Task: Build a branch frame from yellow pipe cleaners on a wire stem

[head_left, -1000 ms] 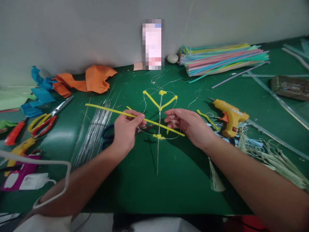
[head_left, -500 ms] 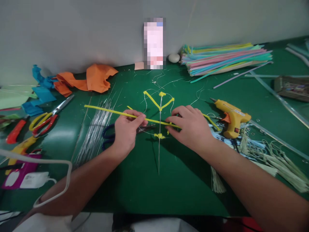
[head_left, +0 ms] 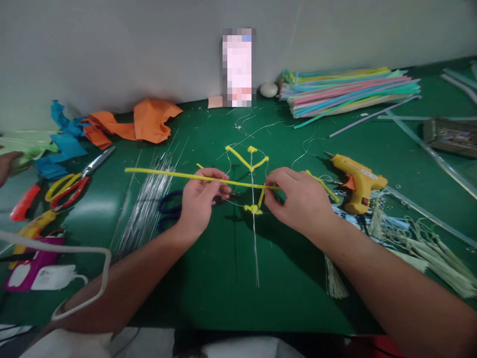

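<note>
My left hand (head_left: 203,201) pinches a long yellow pipe cleaner (head_left: 167,173), whose free end sticks out to the left. On the other side, my right hand (head_left: 300,196) has thumb and fingers closed on the same pipe cleaner near its right part. Between my hands stands a thin wire frame (head_left: 255,243) with a straight stem and curved side loops. Yellow pipe cleaner pieces form a V (head_left: 252,169) and small knots at its top and lower middle. The pipe cleaner crosses the stem. Dark blue-handled scissors (head_left: 169,204) lie partly hidden behind my left hand.
Straight wires (head_left: 147,209) lie left; a yellow glue gun (head_left: 357,181) and tassels (head_left: 439,253) lie right. Behind are bundled coloured pipe cleaners (head_left: 350,92) and a blurred phone (head_left: 238,69). Red-and-yellow scissors (head_left: 70,189) lie left. Another person's hand (head_left: 7,166) shows at the left edge.
The wire frame has tilted, its lower end swinging right. The pipe cleaner's left end has dropped slightly, and my left hand has shifted a little right. Another person's hand has appeared at far left.
</note>
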Tool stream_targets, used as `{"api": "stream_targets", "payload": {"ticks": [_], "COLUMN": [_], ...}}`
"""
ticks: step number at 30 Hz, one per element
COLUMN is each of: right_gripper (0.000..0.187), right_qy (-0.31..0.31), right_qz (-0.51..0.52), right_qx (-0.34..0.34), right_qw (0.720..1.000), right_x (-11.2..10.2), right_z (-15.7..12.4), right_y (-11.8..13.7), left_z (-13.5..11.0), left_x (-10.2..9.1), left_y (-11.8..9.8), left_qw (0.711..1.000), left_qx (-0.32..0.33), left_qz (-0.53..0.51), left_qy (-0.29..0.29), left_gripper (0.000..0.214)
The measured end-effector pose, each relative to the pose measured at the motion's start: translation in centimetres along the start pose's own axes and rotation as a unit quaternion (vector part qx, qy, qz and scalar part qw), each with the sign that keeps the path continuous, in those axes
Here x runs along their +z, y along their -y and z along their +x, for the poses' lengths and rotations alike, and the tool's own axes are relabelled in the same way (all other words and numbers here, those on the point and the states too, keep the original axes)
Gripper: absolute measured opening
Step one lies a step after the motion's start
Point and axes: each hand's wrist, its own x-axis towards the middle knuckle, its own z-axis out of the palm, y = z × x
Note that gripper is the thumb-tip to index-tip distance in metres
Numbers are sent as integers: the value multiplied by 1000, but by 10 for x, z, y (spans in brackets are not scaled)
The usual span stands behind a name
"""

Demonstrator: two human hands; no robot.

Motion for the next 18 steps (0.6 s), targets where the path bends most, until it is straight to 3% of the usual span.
{"api": "stream_targets", "payload": {"ticks": [3, 6, 10, 12, 18], "right_gripper": [8, 10, 15, 17, 15], "right_qy": [5, 31, 95, 131, 154], "right_qz": [1, 12, 7, 1, -3], "right_qx": [24, 36, 10, 15, 25], "right_qw": [1000, 999, 995, 991, 988], "right_x": [-1, -2, 1, 3, 9], "right_z": [0, 0, 2, 2, 3], "right_y": [0, 0, -1, -1, 0], "left_z": [-1, -2, -1, -1, -2], "left_x": [-1, -2, -3, -3, -5], "left_y": [-1, -4, -10, -11, -10], "left_qw": [1000, 992, 952, 936, 958], "left_qx": [6, 36, 142, 160, 46], "left_qz": [23, 119, 269, 311, 267], "left_qy": [7, 7, 25, 42, 93], "left_gripper": [9, 8, 9, 9, 12]}}
